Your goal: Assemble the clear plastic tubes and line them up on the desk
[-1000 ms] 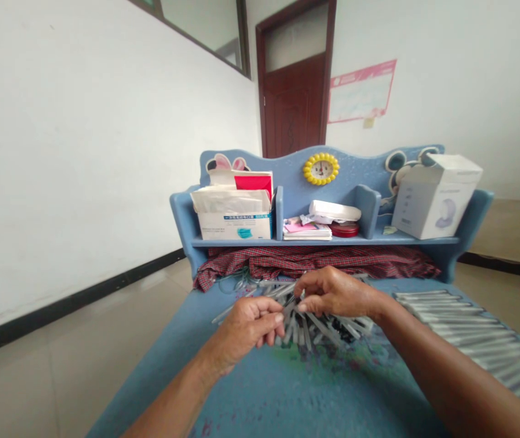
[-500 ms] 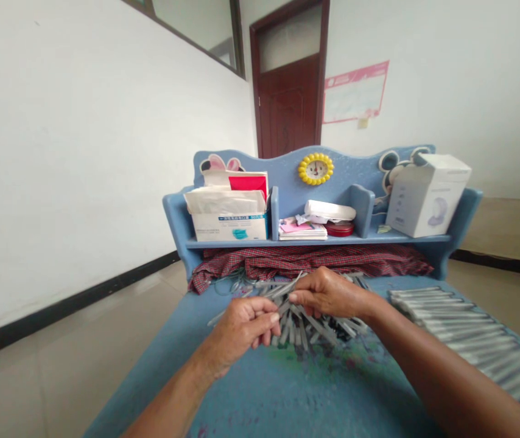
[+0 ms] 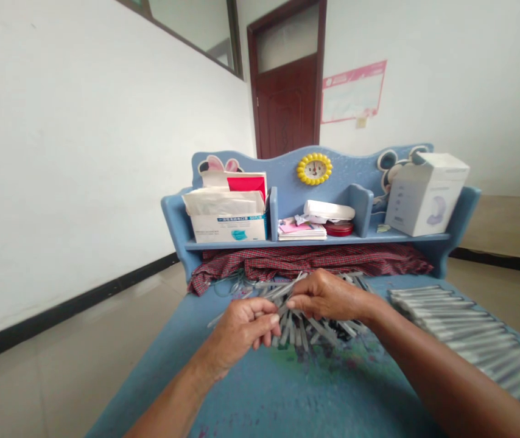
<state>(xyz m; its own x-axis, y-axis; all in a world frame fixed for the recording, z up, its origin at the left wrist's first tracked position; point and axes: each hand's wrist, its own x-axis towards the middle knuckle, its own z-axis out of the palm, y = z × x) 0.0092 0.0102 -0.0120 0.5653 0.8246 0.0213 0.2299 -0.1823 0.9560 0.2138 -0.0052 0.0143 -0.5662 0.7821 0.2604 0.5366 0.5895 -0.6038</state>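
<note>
A loose pile of grey sticks [image 3: 315,328] lies on the blue desk [image 3: 287,395] in front of me. My left hand [image 3: 242,328] is closed, its fingers pinched on grey sticks at the pile's left edge. My right hand [image 3: 328,295] rests on top of the pile, fingers curled and pinching a grey stick that points up and left toward the left hand. The two hands' fingertips nearly touch.
A neat row of grey sticks [image 3: 465,334] runs along the desk's right side. A red checked cloth [image 3: 310,258] lies under the shelf. The shelf holds a mask box [image 3: 228,222], papers [image 3: 303,230], a red tin [image 3: 338,229] and a white carton [image 3: 424,194]. A yellow clock [image 3: 314,168] sits above.
The view shifted slightly. Both hands stay at the pile, with the fingers working the sticks a little; nothing was picked up or let go.
</note>
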